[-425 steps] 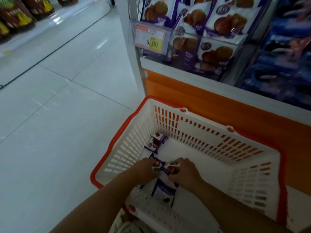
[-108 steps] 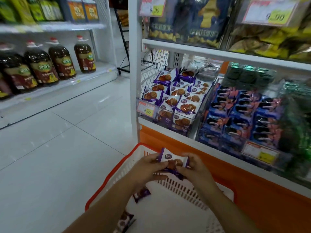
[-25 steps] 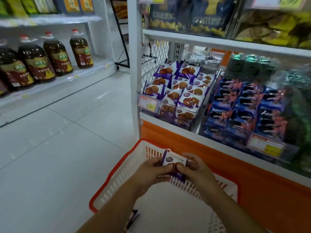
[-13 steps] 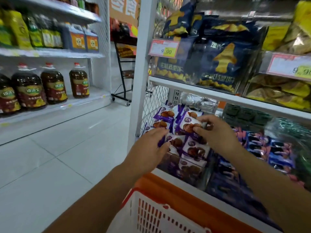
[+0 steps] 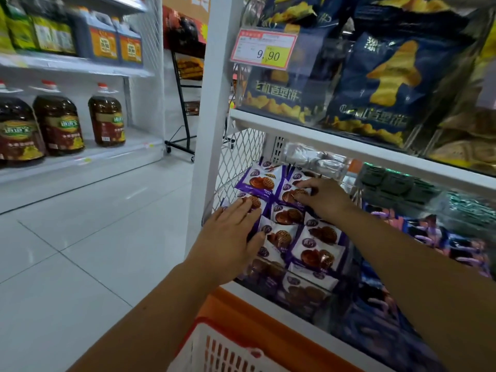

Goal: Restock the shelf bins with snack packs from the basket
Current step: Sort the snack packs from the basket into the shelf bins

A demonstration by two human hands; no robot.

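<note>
Purple-and-white snack packs (image 5: 314, 248) fill the leftmost bin of the lower shelf, behind a clear front panel (image 5: 303, 296). My left hand (image 5: 230, 237) lies flat with straight fingers on the packs at the bin's left edge. My right hand (image 5: 324, 198) reaches deeper and pinches one snack pack (image 5: 288, 193) by its right edge, laying it on top of the pile near the back. The white basket with a red rim (image 5: 214, 350) sits low in view below my arms; its inside is hidden.
A white shelf post (image 5: 212, 130) and wire mesh (image 5: 241, 157) bound the bin on the left. Above it, a shelf board (image 5: 349, 146) carries blue chip bags (image 5: 389, 84) and a price tag (image 5: 264, 49). Blue packs (image 5: 456, 251) fill the neighbouring bin. Oil bottles (image 5: 106, 116) stand across the aisle.
Both hands rose from over the basket to the bin. The right hand carried a pack in and lowered it onto the pile; the left hand settled flat on the packs.
</note>
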